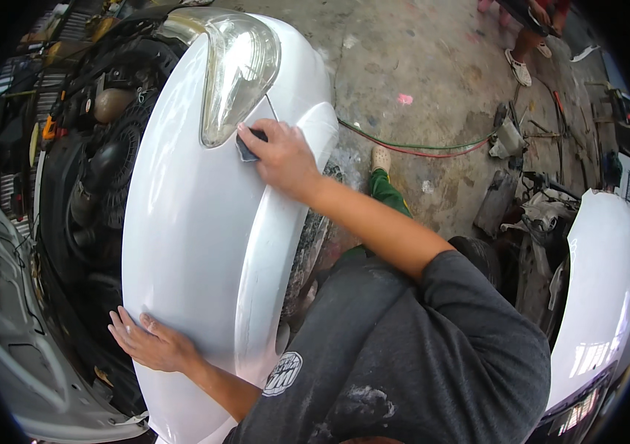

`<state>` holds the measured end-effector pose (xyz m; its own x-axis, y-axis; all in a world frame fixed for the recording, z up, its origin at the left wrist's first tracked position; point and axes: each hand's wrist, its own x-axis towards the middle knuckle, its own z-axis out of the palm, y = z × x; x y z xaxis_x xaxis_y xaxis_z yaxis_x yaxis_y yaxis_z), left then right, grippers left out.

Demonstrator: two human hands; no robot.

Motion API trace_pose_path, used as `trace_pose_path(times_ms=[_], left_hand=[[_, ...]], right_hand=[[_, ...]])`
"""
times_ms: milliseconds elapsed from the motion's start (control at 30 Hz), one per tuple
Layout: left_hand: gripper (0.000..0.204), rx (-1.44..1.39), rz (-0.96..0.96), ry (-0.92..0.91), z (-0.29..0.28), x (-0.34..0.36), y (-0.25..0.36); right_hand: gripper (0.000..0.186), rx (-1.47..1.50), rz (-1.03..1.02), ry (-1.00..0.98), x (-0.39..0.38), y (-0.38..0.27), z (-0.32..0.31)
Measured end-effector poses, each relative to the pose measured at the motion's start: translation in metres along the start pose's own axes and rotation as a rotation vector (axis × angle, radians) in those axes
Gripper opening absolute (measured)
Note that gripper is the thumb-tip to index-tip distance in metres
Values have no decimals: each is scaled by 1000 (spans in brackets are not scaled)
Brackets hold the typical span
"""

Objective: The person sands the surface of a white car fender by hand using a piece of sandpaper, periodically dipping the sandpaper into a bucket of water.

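Observation:
My right hand [285, 159] is closed on a small dark piece of sandpaper [248, 146], pressed against a white car fender [189, 244]. It works at the fender's front, just below the corner of the clear headlight [244, 63]. My left hand [153, 344] lies with fingers spread on the fender's inner edge, the fingertips reaching over toward the engine bay, and it holds nothing. Duller, greyish patches show on the fender's surface between the two hands. The underside of the sandpaper is hidden.
On the left lie the uncovered engine bay [100, 170] and the raised hood [19, 318]. Red and green hoses [433, 150] cross the concrete floor [403, 74]. Another white car panel [600, 288] and loose parts stand at right; another person's legs [526, 52] show far right.

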<state>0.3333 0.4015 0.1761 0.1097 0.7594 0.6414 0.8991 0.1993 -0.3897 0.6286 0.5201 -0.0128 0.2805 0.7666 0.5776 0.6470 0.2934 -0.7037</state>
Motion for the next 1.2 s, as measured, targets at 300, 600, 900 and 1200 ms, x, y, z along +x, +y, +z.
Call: trace_pose_path(times_ms=[300, 600, 900, 1200], left_hand=[[49, -43, -2, 15, -1, 1, -1], [50, -16, -7, 12, 1, -2, -5], [49, 5, -11, 10, -1, 0, -1], [49, -24, -20, 12, -1, 0, -1]], right_hand=[[58, 67, -25, -38, -1, -29, -6], [52, 82, 54, -72, 3, -13, -26], [52, 194, 32, -86, 2, -32, -15], [48, 253, -29, -143, 17, -25, -29]])
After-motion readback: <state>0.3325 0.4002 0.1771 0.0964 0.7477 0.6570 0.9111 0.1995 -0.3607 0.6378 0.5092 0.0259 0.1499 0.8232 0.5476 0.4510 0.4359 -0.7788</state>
